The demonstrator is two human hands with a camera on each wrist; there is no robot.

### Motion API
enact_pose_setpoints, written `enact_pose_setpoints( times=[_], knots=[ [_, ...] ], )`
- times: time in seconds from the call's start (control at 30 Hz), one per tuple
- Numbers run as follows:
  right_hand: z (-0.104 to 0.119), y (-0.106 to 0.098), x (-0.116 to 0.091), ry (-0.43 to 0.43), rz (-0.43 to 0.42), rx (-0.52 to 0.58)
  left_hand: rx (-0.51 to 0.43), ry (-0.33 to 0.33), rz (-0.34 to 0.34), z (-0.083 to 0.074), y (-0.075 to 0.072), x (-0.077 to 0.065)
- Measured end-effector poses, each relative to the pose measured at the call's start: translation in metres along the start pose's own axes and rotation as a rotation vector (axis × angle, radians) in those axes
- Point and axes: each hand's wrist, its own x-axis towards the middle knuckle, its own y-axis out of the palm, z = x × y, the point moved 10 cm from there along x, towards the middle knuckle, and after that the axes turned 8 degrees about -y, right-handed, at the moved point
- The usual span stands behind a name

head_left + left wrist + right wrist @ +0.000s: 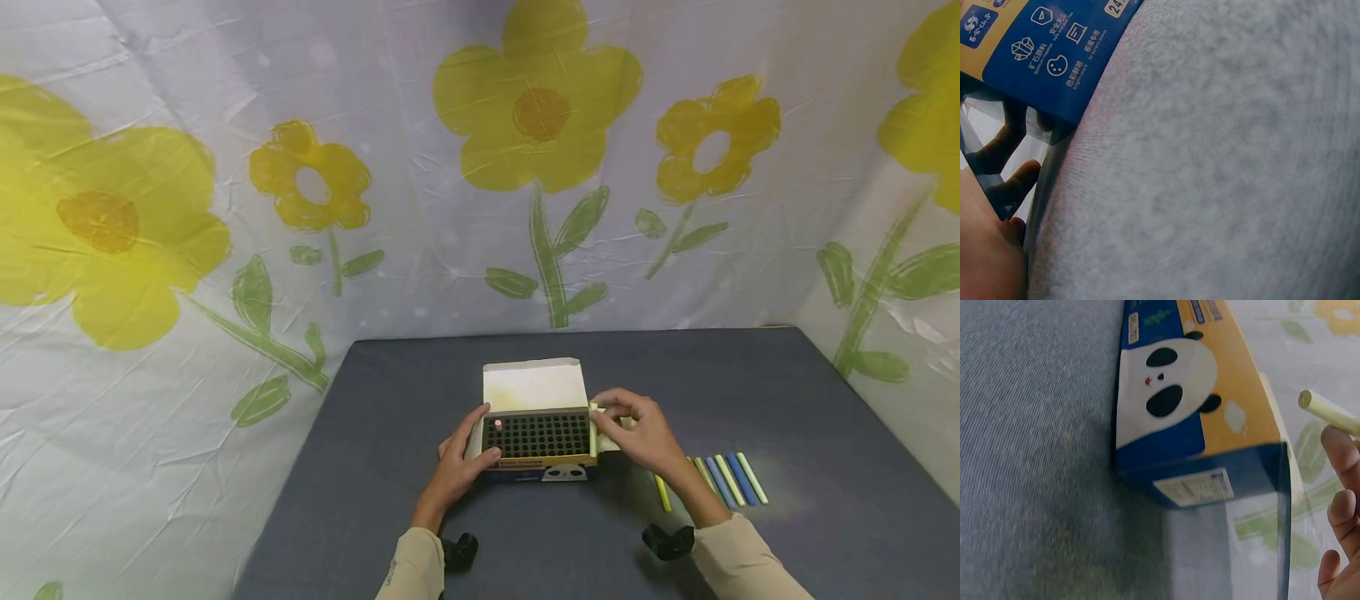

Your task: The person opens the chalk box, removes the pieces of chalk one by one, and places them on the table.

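Observation:
An open chalk box [540, 472] with a panda on its front sits on the dark table, lid tipped back. Inside, a black grid of holes [543, 435] carries one pink chalk stick [498, 425] near its left end. My left hand [459, 467] grips the left end of the box, thumb at the front corner and a finger toward the back. My right hand [642, 433] is at the box's right end. Between its fingers it pinches a pale yellow chalk stick [1332, 414], which shows above the box edge in the right wrist view.
Right of the box, several chalk sticks lie side by side, among them a blue one [741, 479] and a pale green one [753, 477]. A yellow stick [663, 493] lies partly by the right forearm. Flower-printed cloth [420, 250] hangs behind the table [405, 383].

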Motion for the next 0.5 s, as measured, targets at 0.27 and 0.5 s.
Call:
enact_pose_setpoints(
  times=[0.27, 0.5],
  knots=[
    [-0.008, -0.017, -0.014, 0.054, -0.013, -0.016, -0.008, 0.014, 0.01, 0.0, 0.001, 0.0],
    [-0.016, -0.034, -0.028, 0.103, -0.034, -0.026, -0.035, 0.018, 0.02, -0.001, 0.002, 0.0]
  ],
)
